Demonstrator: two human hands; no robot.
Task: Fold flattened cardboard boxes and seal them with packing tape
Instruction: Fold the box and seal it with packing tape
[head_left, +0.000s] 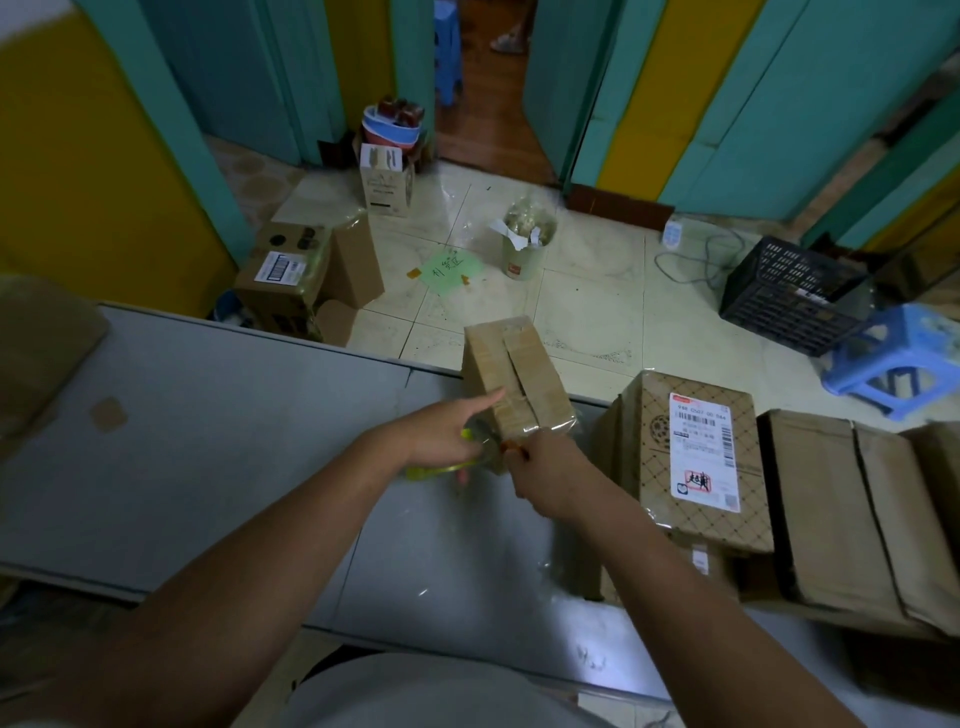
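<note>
A small brown cardboard box (514, 374) stands near the far edge of the grey table (208, 426), its two top flaps folded shut with a seam between them. Clear tape runs over its near end. My left hand (441, 434) grips a yellow-green tape dispenser (457, 467) at the box's near left corner, index finger stretched onto the box. My right hand (550, 473) is against the near end of the box, fingers curled and pinching something small and orange at the tape; what it is stays unclear.
A labelled patterned box (696, 457) and several plain brown boxes (852, 509) lie on the table to the right. More cardboard (36, 343) sits at the far left. On the floor beyond: open boxes (296, 280), a bin (524, 244), a black crate (789, 296), a blue stool (898, 358).
</note>
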